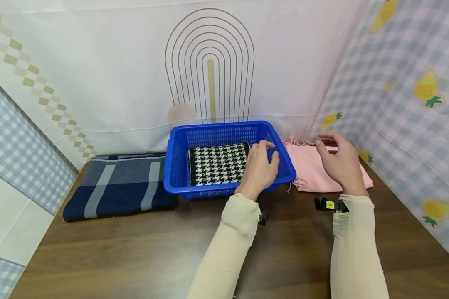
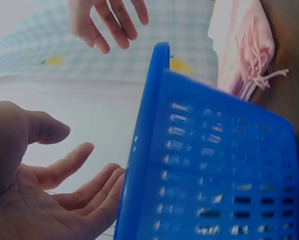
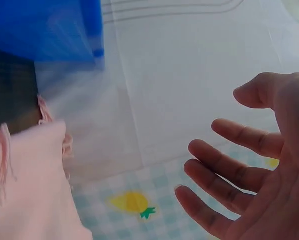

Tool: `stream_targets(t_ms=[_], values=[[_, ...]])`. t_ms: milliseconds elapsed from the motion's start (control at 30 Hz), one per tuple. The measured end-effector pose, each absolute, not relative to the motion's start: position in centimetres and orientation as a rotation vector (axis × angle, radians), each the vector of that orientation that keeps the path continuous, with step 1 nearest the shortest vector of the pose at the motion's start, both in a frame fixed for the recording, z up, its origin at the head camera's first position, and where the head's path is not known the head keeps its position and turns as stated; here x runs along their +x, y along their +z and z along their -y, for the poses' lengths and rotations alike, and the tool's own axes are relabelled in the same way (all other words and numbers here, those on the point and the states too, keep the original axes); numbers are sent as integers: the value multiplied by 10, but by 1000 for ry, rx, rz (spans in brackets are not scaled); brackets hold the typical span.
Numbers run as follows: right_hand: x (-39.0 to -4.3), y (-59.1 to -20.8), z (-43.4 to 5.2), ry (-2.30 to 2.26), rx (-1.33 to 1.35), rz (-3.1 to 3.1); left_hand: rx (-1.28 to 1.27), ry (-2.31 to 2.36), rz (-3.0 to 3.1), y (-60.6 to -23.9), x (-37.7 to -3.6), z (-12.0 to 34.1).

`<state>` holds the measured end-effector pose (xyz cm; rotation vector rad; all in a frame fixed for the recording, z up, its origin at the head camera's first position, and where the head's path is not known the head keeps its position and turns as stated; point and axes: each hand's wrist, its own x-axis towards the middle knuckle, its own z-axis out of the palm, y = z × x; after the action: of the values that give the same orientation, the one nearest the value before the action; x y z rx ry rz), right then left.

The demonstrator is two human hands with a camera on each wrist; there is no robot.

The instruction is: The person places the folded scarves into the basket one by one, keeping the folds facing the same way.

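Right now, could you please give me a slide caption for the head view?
Left hand above the basket, houndstooth cloth inside; right hand above the pink cloth; plaid cloth at left.

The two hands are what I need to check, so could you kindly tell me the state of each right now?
Left hand: open, holding nothing, over the blue basket.
Right hand: open, holding nothing, near the pink cloth.

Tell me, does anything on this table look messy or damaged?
Nothing looks spilled or damaged. Only the fringe of the pink cloth seems a bit untidy: strands stick out loosely beside the blue basket, while the cloth itself lies folded.
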<state>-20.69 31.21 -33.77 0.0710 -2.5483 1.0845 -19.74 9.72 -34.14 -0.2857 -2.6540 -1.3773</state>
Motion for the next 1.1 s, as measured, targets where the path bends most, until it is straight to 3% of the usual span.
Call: stream_targets(t_ms=[667,1100], values=[[-209,-355,-364,1103,-151,2557,-440,-1376,2530,-356,-203,-153],[-209,-368,-383,1086,-301,2623,-593,-1480,2501,-363,-188,-187]])
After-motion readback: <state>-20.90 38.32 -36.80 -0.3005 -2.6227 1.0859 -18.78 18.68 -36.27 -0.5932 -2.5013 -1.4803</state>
